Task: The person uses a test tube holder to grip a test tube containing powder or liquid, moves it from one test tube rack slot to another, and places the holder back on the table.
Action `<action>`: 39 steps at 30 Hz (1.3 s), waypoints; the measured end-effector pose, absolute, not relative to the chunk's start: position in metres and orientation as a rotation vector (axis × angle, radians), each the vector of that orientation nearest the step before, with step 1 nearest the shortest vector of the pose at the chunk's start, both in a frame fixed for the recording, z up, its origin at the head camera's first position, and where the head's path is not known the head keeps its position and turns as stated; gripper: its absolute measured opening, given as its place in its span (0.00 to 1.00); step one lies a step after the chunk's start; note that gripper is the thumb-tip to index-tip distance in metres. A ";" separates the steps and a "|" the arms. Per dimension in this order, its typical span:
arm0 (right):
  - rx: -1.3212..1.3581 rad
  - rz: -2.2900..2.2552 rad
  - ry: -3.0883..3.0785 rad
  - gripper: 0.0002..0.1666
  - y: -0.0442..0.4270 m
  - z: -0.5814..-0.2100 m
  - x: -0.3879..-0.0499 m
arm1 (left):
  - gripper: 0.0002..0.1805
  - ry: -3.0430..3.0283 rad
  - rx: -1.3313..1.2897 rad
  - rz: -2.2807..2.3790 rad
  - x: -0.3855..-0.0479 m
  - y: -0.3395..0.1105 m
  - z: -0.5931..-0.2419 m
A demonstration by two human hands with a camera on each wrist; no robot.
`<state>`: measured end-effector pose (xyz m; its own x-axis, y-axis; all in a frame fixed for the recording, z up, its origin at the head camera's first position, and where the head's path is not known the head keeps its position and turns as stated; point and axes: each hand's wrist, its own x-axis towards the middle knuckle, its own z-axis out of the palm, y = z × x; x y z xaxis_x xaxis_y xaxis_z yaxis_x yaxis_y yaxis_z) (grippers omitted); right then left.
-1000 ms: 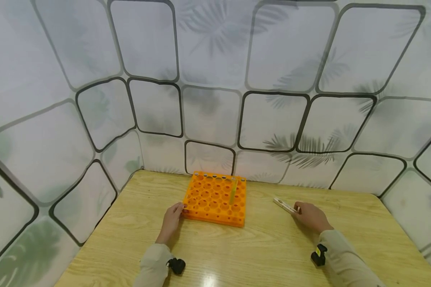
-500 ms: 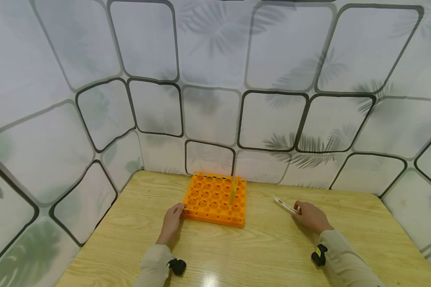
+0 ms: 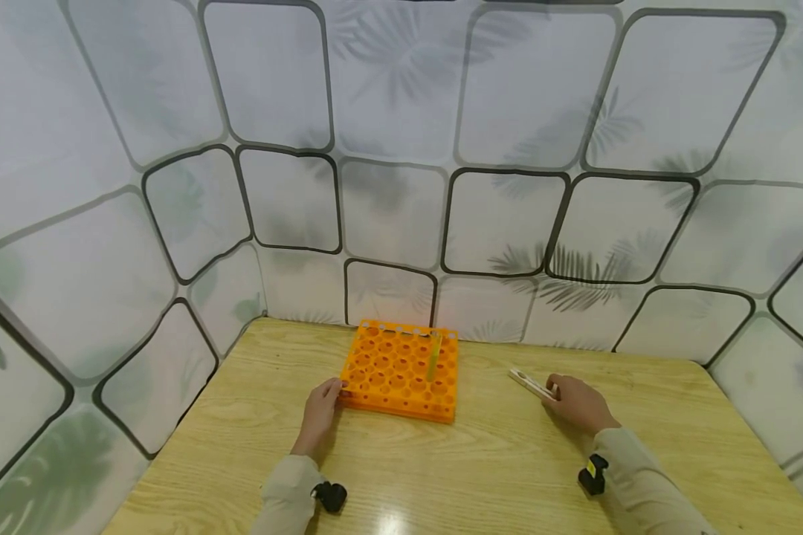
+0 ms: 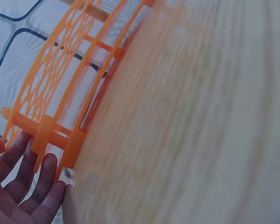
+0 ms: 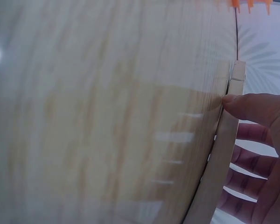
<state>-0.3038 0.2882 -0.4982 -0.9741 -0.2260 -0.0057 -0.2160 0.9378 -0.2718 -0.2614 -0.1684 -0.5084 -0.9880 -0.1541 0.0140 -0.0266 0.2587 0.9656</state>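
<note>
An orange test tube rack (image 3: 401, 371) with rows of round holes stands on the table. One slim yellow tube (image 3: 433, 358) rises from its right part. My left hand (image 3: 321, 416) grips the rack's near left corner; in the left wrist view the fingers (image 4: 46, 170) lie about the corner posts of the tiered rack (image 4: 46, 128). To the right, my right hand (image 3: 581, 405) pinches the near end of a narrow pale wooden bar (image 3: 527, 383). The right wrist view has the thumb (image 5: 247, 103) on one side of the bar (image 5: 219, 163), fingers on the other.
The wood-grain table (image 3: 401, 468) reaches back to a patterned curtain wall (image 3: 395, 208), close behind the rack. Another curtain side (image 3: 107, 297) borders the table on the left. Bare tabletop lies between the rack and the wooden bar. Black cameras sit on both wrists.
</note>
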 end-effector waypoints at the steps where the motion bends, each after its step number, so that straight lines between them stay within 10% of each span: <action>1: -0.348 -0.421 3.057 0.13 0.288 -0.498 -0.304 | 0.20 -2.403 0.175 -1.850 -0.261 -0.168 -0.508; 39: -0.358 -0.421 3.019 0.33 0.284 -0.488 -0.297 | 0.20 -2.306 0.259 -1.900 -0.264 -0.169 -0.509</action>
<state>-0.2967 0.2841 -0.4876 -0.9701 -0.2394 -0.0394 -0.2194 0.9351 -0.2782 -0.2638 -0.1686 -0.5091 -0.9751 -0.2216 0.0002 -0.0422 0.1864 0.9816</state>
